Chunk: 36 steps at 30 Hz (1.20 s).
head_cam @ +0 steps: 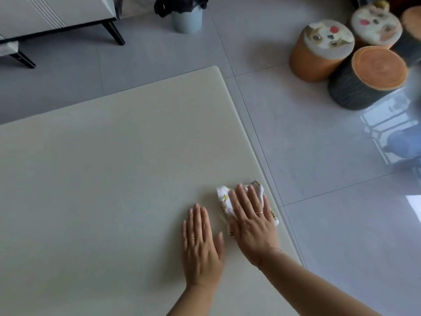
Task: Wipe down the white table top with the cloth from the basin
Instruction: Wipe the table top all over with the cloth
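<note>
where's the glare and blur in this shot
Head view: window glare reflects off the glossy floor tiles at right; the right edge beyond the stools is smeared; the right hand on the cloth is fairly sharp; table edges bow from the wide lens.

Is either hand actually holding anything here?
Right hand presses flat on the cloth's middle, pinning it to the table rather than gripping. Left hand lies bare.

Grey glossy floor tiles reflecting window light at right; round stools clustered far right; white cabinet on black legs far left; pale bin beside it.
</note>
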### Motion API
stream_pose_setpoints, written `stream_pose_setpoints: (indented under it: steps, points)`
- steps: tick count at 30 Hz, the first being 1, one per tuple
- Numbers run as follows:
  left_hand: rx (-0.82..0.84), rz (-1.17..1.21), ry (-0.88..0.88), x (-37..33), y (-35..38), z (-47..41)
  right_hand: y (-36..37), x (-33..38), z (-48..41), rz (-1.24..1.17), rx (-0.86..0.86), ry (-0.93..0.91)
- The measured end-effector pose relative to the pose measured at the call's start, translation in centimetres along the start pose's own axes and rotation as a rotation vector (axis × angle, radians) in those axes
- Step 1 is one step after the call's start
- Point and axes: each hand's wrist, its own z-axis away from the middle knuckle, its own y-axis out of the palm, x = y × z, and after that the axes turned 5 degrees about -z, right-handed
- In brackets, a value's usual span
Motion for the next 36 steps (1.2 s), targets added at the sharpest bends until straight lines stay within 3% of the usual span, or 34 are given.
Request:
stream_pose_setpoints:
  steps: [2,4,9,15,18,21,24,26,28,30,34,36]
  points:
    - [0.008,-0.007,-0.015,-0.1,0.4,0.5,-0.6,-2.1,0.7,0.067,0.044,-0.141]
    - [-0.002,-0.008,-0.020,-0.1,0.5,0.4,-1.3,-4.1,0.7,0.086,0.042,-0.146]
    - [-0.035,0.003,-0.023,0.0,1.1,0.6,0.3,-1.6,3.4,-0.065,-0.059,0.219]
    - [-0.051,-0.012,-0.026,0.0,1.3,0.7,0.6,-5.1,9.3,0.077,0.049,-0.142]
    - [-0.082,-0.022,-0.028,-0.1,1.4,0.7,-0.5,-7.0,9.6,0.039,0.000,0.078]
    - [-0.096,-0.016,-0.024,-0.1,1.5,0.7,0.7,-4.5,11.2,-0.064,-0.075,0.287]
    - [-0.105,-0.008,-0.018,-0.2,1.3,0.5,3.1,-2.0,15.8,-0.055,-0.040,0.125]
    - [-0.116,-0.003,-0.017,-0.3,1.2,0.4,3.6,-3.0,18.2,-0.009,0.012,-0.047]
    - [-0.126,0.001,-0.011,-0.1,1.2,0.4,3.2,-5.0,19.4,0.052,0.006,-0.099]
    - [-0.134,0.017,-0.008,0.0,1.3,0.4,2.5,-6.6,20.0,0.065,-0.030,0.009]
    - [-0.151,0.034,0.005,-0.1,1.6,0.6,3.3,-4.7,21.3,-0.090,-0.151,0.439]
    - [-0.153,0.043,0.000,0.0,1.7,0.7,4.6,-2.7,22.4,-0.098,-0.154,0.468]
